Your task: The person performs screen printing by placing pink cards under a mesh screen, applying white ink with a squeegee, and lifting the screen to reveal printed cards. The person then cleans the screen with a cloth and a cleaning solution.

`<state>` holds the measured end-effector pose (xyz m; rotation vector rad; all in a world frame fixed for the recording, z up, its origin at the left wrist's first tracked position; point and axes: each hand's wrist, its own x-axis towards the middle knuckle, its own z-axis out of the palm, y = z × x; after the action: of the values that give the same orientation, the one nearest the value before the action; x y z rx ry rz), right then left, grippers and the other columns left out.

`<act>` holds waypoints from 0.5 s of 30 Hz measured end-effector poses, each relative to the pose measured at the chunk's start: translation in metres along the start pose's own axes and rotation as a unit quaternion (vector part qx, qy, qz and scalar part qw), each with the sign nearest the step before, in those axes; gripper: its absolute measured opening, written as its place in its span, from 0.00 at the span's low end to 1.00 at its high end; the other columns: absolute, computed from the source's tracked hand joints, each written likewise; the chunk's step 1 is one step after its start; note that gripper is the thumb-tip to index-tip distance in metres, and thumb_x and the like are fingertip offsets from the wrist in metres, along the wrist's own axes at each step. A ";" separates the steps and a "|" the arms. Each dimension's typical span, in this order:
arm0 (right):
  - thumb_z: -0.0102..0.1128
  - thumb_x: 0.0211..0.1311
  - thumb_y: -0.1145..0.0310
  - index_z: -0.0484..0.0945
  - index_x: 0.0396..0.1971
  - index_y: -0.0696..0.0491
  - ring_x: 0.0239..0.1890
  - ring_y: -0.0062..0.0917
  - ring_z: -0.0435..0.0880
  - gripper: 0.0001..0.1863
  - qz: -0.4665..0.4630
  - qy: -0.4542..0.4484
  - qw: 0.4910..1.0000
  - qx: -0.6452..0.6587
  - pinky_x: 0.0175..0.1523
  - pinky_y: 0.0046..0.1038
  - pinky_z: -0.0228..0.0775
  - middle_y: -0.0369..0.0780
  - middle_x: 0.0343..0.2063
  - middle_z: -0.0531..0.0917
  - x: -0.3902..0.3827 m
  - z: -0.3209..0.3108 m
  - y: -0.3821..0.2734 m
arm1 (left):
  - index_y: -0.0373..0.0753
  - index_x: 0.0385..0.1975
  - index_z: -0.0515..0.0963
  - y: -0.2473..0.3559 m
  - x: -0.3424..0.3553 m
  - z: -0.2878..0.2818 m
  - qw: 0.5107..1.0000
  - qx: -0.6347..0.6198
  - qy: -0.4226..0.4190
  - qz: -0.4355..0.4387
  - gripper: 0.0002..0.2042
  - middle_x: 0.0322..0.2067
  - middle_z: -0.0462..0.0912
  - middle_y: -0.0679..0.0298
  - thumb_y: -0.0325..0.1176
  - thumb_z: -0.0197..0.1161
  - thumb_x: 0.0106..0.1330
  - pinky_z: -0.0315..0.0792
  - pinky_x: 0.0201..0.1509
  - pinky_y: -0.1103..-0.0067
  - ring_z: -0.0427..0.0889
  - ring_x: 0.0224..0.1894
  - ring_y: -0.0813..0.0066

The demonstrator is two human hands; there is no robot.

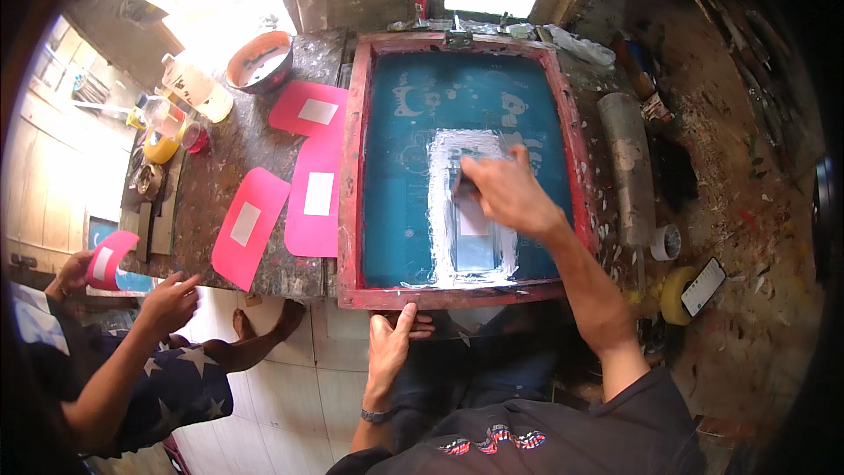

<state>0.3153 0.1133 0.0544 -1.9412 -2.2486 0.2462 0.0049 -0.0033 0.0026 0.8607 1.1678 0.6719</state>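
Observation:
My right hand (512, 193) is closed on a squeegee (466, 183), partly hidden by the fingers, over the blue mesh screen (400, 211) with faint cartoon patterns. Thick white ink (437, 246) forms a rough upright rectangle on the mesh around a paler middle. My left hand (396, 334) grips the front rail of the worn red screen frame (360, 264), thumb on its edge. Left of the frame lie pink cut pieces (303, 224) with white rectangles. Clamps (458, 39) hold the frame's back rail.
The stained workbench (193, 229) carries bottles (198, 84), an ink bowl (246, 62) and small containers at left. A co-worker's hands (167, 308) are at the far left, one holding a pink piece (110, 268). Right are a tube (626, 167), tape roll (675, 296) and phone (703, 286).

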 end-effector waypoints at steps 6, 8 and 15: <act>0.63 0.61 0.74 0.78 0.55 0.50 0.45 0.36 0.89 0.20 -0.020 -0.033 0.999 -0.010 0.67 0.60 0.56 0.42 0.37 0.87 -0.106 -0.009 -0.069 | 0.20 0.45 0.78 -0.007 0.000 0.000 1.000 -0.023 0.008 0.017 0.20 0.36 0.88 0.44 0.39 0.64 0.79 0.89 0.39 0.69 0.92 0.35 0.57; 0.64 0.62 0.73 0.78 0.54 0.50 0.45 0.34 0.88 0.20 -0.036 -0.006 0.999 -0.030 0.68 0.59 0.55 0.40 0.37 0.86 -0.126 -0.010 -0.082 | 0.21 0.44 0.77 -0.011 -0.001 0.003 0.998 -0.018 0.032 0.045 0.19 0.36 0.88 0.45 0.38 0.64 0.78 0.89 0.38 0.70 0.91 0.35 0.59; 0.68 0.64 0.62 0.80 0.47 0.49 0.45 0.27 0.82 0.14 0.041 0.249 0.962 -0.107 0.64 0.54 0.57 0.36 0.39 0.81 -0.140 -0.018 -0.109 | 0.29 0.61 0.60 0.031 -0.032 0.015 0.994 -0.038 0.035 0.094 0.23 0.36 0.87 0.48 0.34 0.63 0.78 0.87 0.37 0.71 0.89 0.33 0.62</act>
<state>0.2345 -0.0408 0.0945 -1.9206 -1.9247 -0.4473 0.0101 -0.0166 0.0467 0.8967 1.1239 0.9013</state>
